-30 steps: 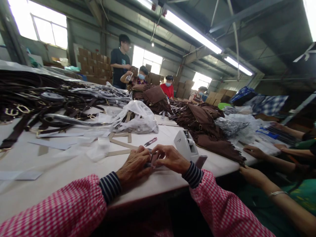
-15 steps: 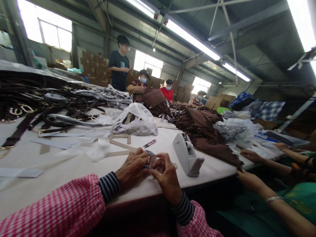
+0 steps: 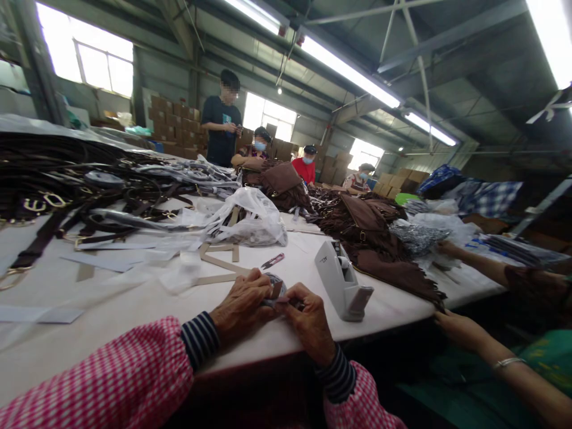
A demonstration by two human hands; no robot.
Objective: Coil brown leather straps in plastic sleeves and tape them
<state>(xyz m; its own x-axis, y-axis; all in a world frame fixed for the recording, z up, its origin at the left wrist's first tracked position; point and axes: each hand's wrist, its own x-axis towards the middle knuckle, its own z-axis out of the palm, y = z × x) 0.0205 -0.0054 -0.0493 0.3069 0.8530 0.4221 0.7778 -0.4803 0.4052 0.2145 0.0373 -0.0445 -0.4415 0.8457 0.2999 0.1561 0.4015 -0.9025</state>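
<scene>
Near the front edge of the white-covered table, the left hand curled over a small grey coiled bundle with a brown band; the right hand pinched its near side. Pink-handled metal snips lay beyond.

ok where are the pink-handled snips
Head view: the snips lie on the white table beyond the left hand, left of the grey tape dispenser.

glossy grey plastic tape dispenser; matt brown fringed bags.
</scene>
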